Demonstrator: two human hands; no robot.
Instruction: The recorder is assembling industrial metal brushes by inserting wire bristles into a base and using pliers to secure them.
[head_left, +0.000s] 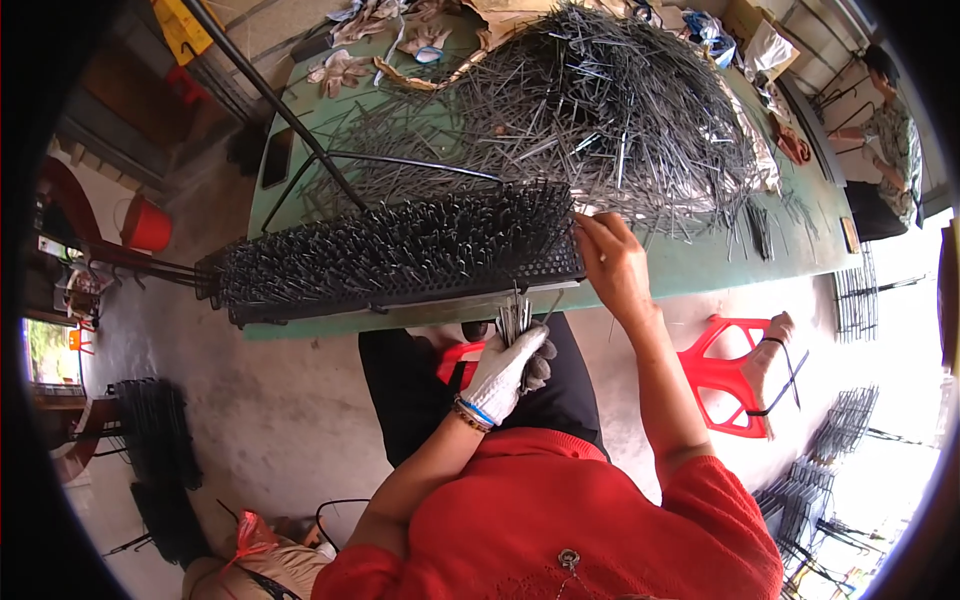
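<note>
Runs lengthwise along the near edge of the green table [780, 252] as a long black perforated rack [548, 269], densely packed with short dark strips [400, 238] standing roughly upright, many tilted, some seemingly bent at the tips. Rises just in front of the rack, near its right end, as a bunch of thin grey strips [514, 314] clasped in the gloved left hand [508, 374], upper ends uneven and slightly splayed, one leaning away to the right.
</note>
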